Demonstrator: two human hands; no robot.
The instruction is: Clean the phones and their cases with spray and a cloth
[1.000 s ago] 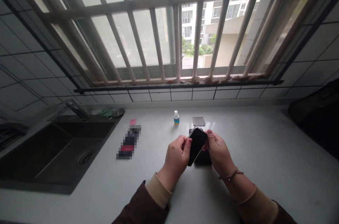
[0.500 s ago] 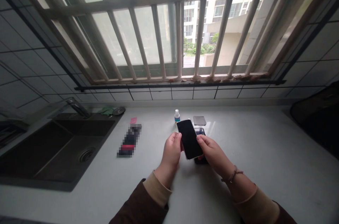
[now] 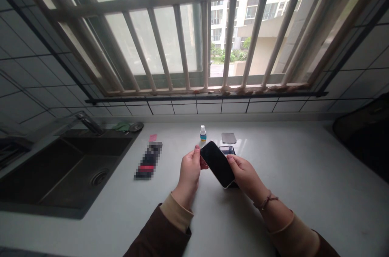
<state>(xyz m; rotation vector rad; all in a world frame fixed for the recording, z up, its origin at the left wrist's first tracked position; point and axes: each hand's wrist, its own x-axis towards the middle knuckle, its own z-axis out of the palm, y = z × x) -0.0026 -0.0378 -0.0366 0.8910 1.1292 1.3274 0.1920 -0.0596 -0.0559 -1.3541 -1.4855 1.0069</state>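
A black smartphone point(image 3: 217, 163) with a dark screen is held face up above the white countertop point(image 3: 304, 176), tilted with its top toward the left. My left hand point(image 3: 189, 172) pinches its upper left end. My right hand point(image 3: 246, 176) grips its lower right end. Under the phone lies a second dark phone-shaped item point(image 3: 227, 150), mostly hidden. A small dropper bottle point(image 3: 202, 133) with a white cap and a grey rectangular cloth point(image 3: 229, 138) sit just beyond, near the wall.
A dark sink point(image 3: 60, 172) with a faucet point(image 3: 89, 124) is set into the counter at the left. A dark flat packet point(image 3: 148, 161) lies right of the sink. A barred window point(image 3: 194, 30) fills the wall ahead. A dark object point(image 3: 364, 135) stands at the far right.
The phone turned from edge-on to screen up, then rotated so its top points left. My left hand moved from the phone's side to its upper end.
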